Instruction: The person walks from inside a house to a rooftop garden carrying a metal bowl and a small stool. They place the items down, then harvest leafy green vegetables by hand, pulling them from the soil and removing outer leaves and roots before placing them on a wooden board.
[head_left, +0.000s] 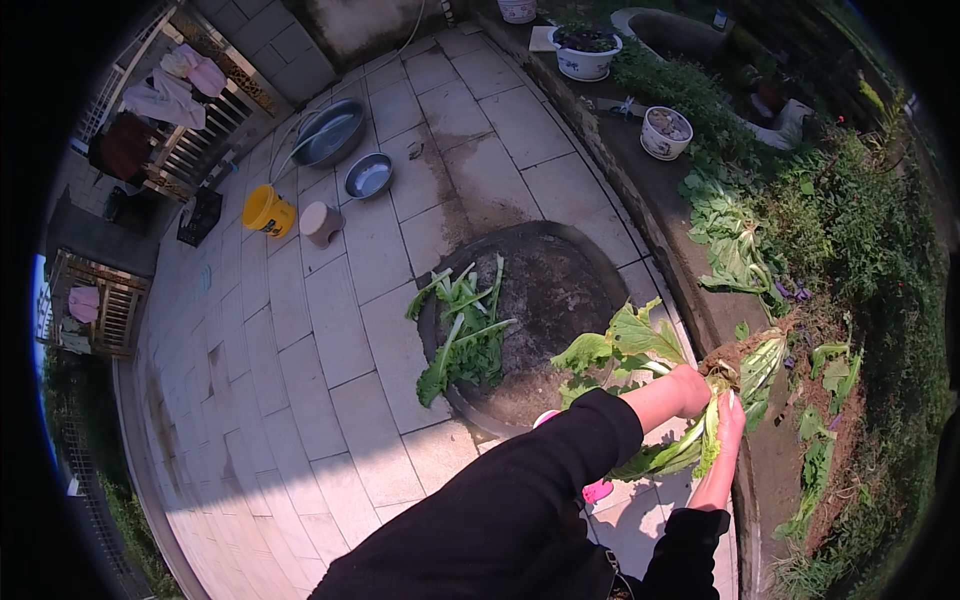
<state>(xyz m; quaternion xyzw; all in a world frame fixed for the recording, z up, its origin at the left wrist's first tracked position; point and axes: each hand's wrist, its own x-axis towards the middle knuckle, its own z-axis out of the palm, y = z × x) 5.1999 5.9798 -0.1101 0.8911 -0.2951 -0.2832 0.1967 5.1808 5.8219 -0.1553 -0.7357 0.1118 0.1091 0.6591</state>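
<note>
A leafy green vegetable plant (681, 454) is held between my two hands above the paving, beside the raised bed's edge. My left hand (684, 391) grips it near the base of the stalks, its fingers mostly hidden behind the wrist. From the other side my right hand (729, 424) closes around pale stalks at the same base. Large yellow-green leaves (637, 336) spread out left of my left hand. Just beyond my hands, another plant with soil-covered roots (761, 369) rests on the concrete ledge (769, 480).
Cut leaves (469, 330) lie on a round dark cover (559, 300) set in the paving. More pulled plants (731, 236) lie along the bed. Farther off stand a yellow bucket (268, 211), a stool (321, 223), metal basins (369, 177) and flowerpots (666, 133).
</note>
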